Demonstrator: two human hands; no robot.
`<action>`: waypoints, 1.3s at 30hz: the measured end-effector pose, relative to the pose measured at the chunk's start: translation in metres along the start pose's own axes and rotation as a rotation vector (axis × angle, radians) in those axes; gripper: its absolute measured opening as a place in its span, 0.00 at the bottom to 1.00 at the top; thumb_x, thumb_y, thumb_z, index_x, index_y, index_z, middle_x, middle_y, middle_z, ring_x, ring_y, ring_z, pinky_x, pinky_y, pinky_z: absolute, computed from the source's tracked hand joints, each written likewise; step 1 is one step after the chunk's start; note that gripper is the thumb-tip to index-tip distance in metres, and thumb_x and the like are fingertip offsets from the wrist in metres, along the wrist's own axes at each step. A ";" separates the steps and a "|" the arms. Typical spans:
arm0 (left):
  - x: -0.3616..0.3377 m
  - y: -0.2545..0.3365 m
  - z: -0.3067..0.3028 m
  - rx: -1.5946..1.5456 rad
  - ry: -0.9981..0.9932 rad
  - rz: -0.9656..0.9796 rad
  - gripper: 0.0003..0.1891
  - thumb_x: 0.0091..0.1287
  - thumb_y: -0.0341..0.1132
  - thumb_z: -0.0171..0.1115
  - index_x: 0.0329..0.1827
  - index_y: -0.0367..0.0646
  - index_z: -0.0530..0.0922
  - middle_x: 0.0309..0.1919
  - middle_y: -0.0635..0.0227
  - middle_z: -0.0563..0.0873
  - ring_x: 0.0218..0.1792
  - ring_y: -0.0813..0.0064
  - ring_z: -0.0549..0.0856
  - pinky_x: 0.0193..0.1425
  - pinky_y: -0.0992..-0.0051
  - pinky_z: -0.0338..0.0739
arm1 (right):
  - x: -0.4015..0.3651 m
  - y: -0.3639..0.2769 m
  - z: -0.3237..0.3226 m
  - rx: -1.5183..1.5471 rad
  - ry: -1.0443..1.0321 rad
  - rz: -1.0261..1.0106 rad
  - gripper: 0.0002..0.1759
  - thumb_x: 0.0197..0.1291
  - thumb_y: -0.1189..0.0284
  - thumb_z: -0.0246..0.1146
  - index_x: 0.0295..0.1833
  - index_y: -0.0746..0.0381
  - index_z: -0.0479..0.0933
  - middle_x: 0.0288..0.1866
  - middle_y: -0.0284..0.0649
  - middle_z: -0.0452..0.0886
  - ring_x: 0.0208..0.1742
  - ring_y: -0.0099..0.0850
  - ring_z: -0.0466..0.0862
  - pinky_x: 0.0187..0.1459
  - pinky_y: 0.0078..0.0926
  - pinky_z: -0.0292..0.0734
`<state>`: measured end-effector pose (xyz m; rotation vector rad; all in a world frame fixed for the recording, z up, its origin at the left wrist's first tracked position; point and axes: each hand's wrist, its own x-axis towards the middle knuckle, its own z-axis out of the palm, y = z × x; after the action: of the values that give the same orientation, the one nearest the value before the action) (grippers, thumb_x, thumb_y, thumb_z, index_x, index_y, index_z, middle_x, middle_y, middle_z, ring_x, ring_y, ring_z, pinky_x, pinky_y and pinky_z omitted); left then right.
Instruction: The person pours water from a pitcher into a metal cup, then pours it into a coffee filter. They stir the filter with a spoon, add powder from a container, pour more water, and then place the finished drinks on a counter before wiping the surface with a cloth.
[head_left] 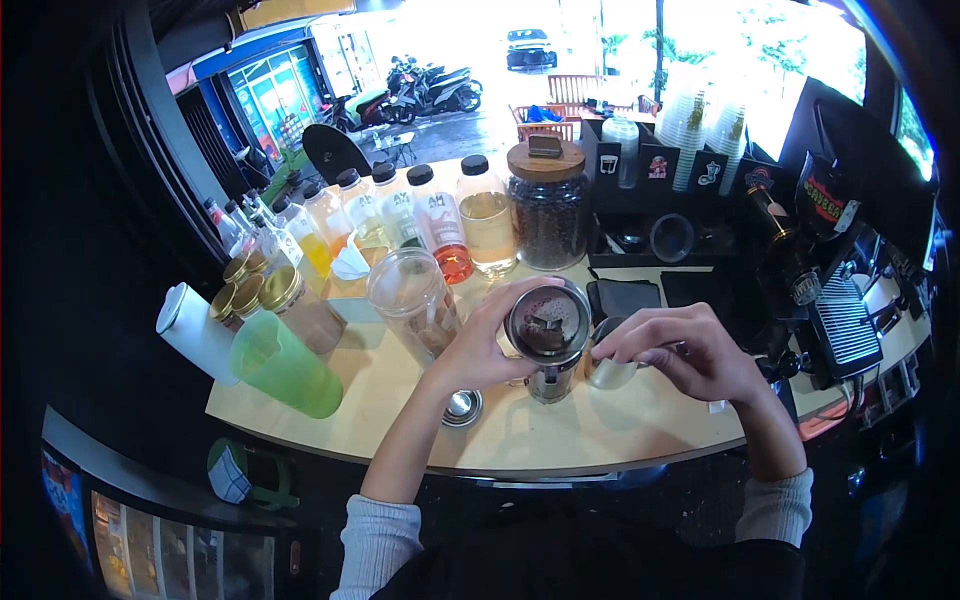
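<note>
My left hand (487, 340) is wrapped around the side of a metal shaker cup (548, 320). Looking down through its round rim, I see dark brown contents with foam and bubbles. To the right, my right hand (680, 350) has its fingers closed at the upper edge of a small pale cup (612, 374), partly covered by them. Beside my left wrist lies a round metal lid (461, 408). A tall clear jar (408, 290) with brown contents stands just behind that hand.
A green pitcher (285, 365) and gold-lidded jars (287, 290) stand at left. Behind are black-capped bottles (487, 225) and a wooden-lidded jar of coffee beans (547, 215). A black organizer (650, 240) holds stacked cups; a metal drip grate (850, 320) is at right.
</note>
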<state>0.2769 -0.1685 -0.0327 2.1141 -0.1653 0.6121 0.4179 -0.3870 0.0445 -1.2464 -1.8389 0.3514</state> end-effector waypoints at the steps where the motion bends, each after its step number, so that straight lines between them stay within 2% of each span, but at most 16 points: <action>1: 0.001 0.000 0.000 -0.002 -0.007 0.012 0.43 0.39 0.28 0.71 0.65 0.47 0.67 0.61 0.64 0.75 0.63 0.63 0.73 0.68 0.65 0.64 | -0.002 0.001 0.001 -0.004 -0.020 0.024 0.10 0.59 0.81 0.58 0.46 0.64 0.80 0.44 0.44 0.84 0.45 0.36 0.85 0.45 0.30 0.80; 12: 0.000 0.003 0.006 0.069 0.011 0.031 0.43 0.40 0.32 0.74 0.66 0.48 0.67 0.60 0.64 0.76 0.63 0.61 0.72 0.69 0.63 0.61 | -0.006 -0.006 0.002 -0.111 0.063 -0.020 0.08 0.58 0.83 0.57 0.43 0.66 0.79 0.43 0.44 0.84 0.46 0.37 0.85 0.47 0.31 0.80; 16: 0.001 0.003 0.007 0.158 0.042 0.079 0.43 0.41 0.34 0.75 0.65 0.49 0.67 0.59 0.65 0.76 0.63 0.60 0.72 0.69 0.62 0.60 | -0.005 -0.007 0.004 -0.073 0.030 -0.007 0.10 0.58 0.84 0.57 0.45 0.66 0.79 0.42 0.43 0.84 0.44 0.34 0.86 0.42 0.29 0.81; 18: 0.001 0.003 0.008 0.160 0.050 0.078 0.43 0.41 0.35 0.75 0.65 0.49 0.67 0.59 0.65 0.76 0.63 0.60 0.72 0.69 0.62 0.60 | -0.006 -0.008 0.001 -0.130 0.082 0.003 0.10 0.57 0.84 0.58 0.45 0.65 0.79 0.41 0.43 0.84 0.43 0.34 0.86 0.40 0.28 0.80; 26: -0.003 0.011 0.011 0.234 0.088 0.087 0.42 0.42 0.39 0.76 0.65 0.51 0.67 0.60 0.66 0.76 0.64 0.63 0.71 0.71 0.60 0.55 | -0.003 -0.012 -0.002 -0.143 0.062 0.002 0.11 0.57 0.85 0.58 0.45 0.65 0.78 0.40 0.43 0.83 0.42 0.34 0.86 0.40 0.28 0.80; 28: -0.004 0.015 0.011 0.333 0.094 0.083 0.43 0.43 0.40 0.76 0.66 0.52 0.66 0.60 0.66 0.76 0.64 0.64 0.71 0.72 0.58 0.51 | 0.000 -0.010 -0.002 -0.152 0.043 -0.056 0.11 0.56 0.85 0.58 0.45 0.65 0.78 0.39 0.43 0.83 0.38 0.33 0.85 0.37 0.28 0.79; 34: -0.007 0.014 0.016 0.333 0.136 0.065 0.42 0.43 0.40 0.76 0.65 0.53 0.66 0.61 0.66 0.75 0.65 0.64 0.70 0.72 0.56 0.50 | 0.003 -0.015 -0.005 -0.202 0.017 -0.001 0.10 0.57 0.83 0.59 0.45 0.64 0.77 0.36 0.42 0.81 0.32 0.32 0.82 0.32 0.27 0.74; 39: -0.007 0.016 0.020 0.339 0.167 0.079 0.42 0.43 0.39 0.75 0.65 0.53 0.65 0.61 0.66 0.74 0.66 0.65 0.69 0.72 0.56 0.49 | 0.006 -0.014 -0.004 -0.211 0.022 -0.011 0.09 0.58 0.82 0.59 0.45 0.63 0.77 0.36 0.42 0.81 0.33 0.33 0.82 0.32 0.28 0.74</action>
<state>0.2721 -0.1947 -0.0335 2.3756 -0.0536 0.9127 0.4118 -0.3893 0.0586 -1.3760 -1.9005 0.1395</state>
